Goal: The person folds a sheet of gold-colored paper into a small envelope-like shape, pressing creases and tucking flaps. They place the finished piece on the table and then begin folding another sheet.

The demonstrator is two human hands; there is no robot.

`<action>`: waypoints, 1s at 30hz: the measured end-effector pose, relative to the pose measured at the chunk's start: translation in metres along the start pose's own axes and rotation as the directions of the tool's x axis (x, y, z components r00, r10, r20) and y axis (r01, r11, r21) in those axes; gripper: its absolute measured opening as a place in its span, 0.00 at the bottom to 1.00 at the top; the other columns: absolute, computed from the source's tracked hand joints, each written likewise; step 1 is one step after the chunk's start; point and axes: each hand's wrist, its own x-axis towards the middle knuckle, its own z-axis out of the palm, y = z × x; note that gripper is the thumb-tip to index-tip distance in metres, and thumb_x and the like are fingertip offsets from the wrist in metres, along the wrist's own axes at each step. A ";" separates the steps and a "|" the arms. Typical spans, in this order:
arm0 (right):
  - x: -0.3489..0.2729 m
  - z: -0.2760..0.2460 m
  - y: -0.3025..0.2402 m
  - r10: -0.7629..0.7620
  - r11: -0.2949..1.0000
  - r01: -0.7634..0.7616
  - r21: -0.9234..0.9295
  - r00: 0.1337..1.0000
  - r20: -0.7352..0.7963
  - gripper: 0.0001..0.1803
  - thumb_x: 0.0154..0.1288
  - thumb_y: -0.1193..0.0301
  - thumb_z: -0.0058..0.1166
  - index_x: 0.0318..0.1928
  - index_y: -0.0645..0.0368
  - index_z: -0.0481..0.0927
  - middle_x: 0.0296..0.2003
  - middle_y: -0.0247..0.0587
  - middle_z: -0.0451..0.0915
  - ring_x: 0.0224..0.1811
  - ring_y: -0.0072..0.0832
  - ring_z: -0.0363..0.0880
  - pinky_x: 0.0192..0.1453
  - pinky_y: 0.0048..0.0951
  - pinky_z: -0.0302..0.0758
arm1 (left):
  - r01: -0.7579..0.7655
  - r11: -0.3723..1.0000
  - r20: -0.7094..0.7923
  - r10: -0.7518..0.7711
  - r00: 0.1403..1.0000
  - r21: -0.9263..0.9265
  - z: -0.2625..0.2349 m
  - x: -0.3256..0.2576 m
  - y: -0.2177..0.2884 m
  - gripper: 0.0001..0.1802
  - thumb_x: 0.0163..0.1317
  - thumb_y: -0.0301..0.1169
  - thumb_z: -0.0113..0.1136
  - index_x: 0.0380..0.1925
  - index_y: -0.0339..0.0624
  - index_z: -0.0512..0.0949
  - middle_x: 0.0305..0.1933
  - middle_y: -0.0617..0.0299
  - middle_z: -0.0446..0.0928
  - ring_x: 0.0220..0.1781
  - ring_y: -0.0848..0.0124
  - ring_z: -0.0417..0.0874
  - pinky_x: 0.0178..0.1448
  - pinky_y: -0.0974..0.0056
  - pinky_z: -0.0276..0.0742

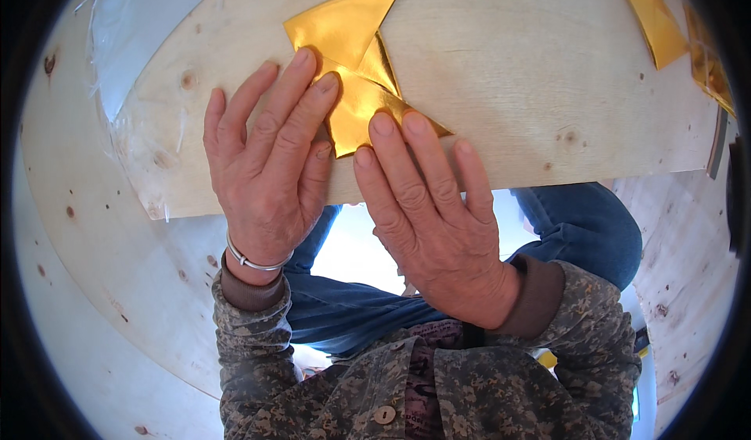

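A shiny gold sheet of foil paper (356, 100), folded into pointed flaps, lies flat on the wooden board in front of me. One long point reaches up and to the right, and a smaller one sticks out at the lower right. My left hand (270, 143) has its fingers stretched out, with the index and middle fingertips resting on the paper's left side. From below, my right hand (434, 213) lays its spread fingertips on the lower edge. The fingers hide parts of the folds.
The pale plywood board (547, 104) ends in a near edge above my knees. A gold folded piece (649, 17) lies at the far right, beside another gold packet (708, 64) at the rim. White sheeting with clear plastic (141, 33) covers the upper left.
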 end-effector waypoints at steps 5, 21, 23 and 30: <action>0.000 -0.003 0.001 -0.014 0.999 0.015 -0.039 1.000 0.020 0.29 0.69 0.66 0.49 0.69 0.61 0.69 0.72 0.48 0.66 0.76 0.43 0.62 0.79 0.51 0.53 | -0.015 1.000 -0.007 0.015 1.000 -0.001 0.001 0.000 -0.001 0.21 0.63 0.32 0.60 0.57 0.51 0.83 0.65 0.65 0.78 0.67 0.61 0.74 0.78 0.51 0.52; 0.002 -0.005 -0.003 -0.009 0.997 0.013 -0.076 0.999 0.052 0.29 0.70 0.63 0.53 0.69 0.58 0.69 0.72 0.49 0.66 0.77 0.44 0.60 0.79 0.54 0.53 | -0.012 0.999 -0.008 0.011 1.000 -0.042 -0.003 -0.003 -0.002 0.23 0.61 0.32 0.61 0.59 0.50 0.81 0.69 0.64 0.75 0.71 0.61 0.70 0.80 0.47 0.48; 0.001 -0.005 -0.003 -0.008 0.997 0.012 -0.074 0.999 0.052 0.29 0.70 0.62 0.53 0.68 0.58 0.69 0.72 0.49 0.66 0.77 0.44 0.61 0.79 0.54 0.53 | -0.013 0.999 -0.006 0.012 1.000 -0.046 -0.003 -0.004 -0.002 0.23 0.62 0.32 0.60 0.59 0.50 0.81 0.70 0.64 0.74 0.72 0.61 0.70 0.80 0.47 0.47; 0.002 -0.003 0.001 -0.085 0.994 0.088 -0.070 0.995 0.043 0.46 0.53 0.67 0.67 0.71 0.67 0.63 0.73 0.63 0.60 0.77 0.56 0.56 0.78 0.58 0.50 | -0.016 0.999 -0.004 0.016 1.000 -0.043 -0.002 -0.004 -0.002 0.24 0.62 0.33 0.60 0.60 0.50 0.80 0.71 0.64 0.73 0.72 0.62 0.69 0.80 0.46 0.46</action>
